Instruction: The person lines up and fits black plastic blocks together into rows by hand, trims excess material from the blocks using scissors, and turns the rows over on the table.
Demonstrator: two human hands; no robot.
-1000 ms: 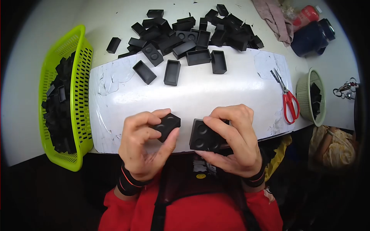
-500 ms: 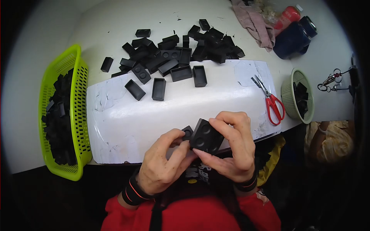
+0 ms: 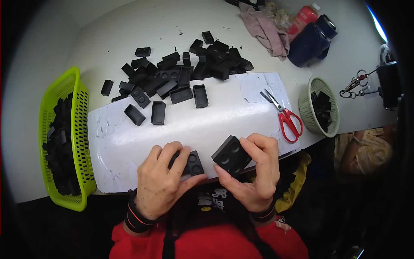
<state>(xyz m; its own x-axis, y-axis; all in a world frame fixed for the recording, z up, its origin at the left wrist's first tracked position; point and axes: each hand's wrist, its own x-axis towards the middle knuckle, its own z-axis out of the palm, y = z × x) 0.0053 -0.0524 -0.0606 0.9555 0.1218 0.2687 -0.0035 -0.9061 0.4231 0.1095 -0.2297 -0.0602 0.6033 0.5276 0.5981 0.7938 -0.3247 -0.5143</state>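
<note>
Between the fingers and thumb of my left hand is a small black block with round dimples on its face, near the front edge of the white board. To its right, my right hand pinches a larger black block, tilted, dimpled face up. The two blocks are apart. Beyond my hands, an open-topped black piece and several like it lie on the board, in front of a heap of black blocks.
A green basket of black pieces stands at the left. Red-handled scissors lie on the board's right side, beside a pale basket. A pink cloth, a dark blue flask and another person's arm are at the right.
The view has shifted. My left hand moved in until its small block met the larger one, then drew back to the left with it. My right hand still holds the larger block, now tilted more.
</note>
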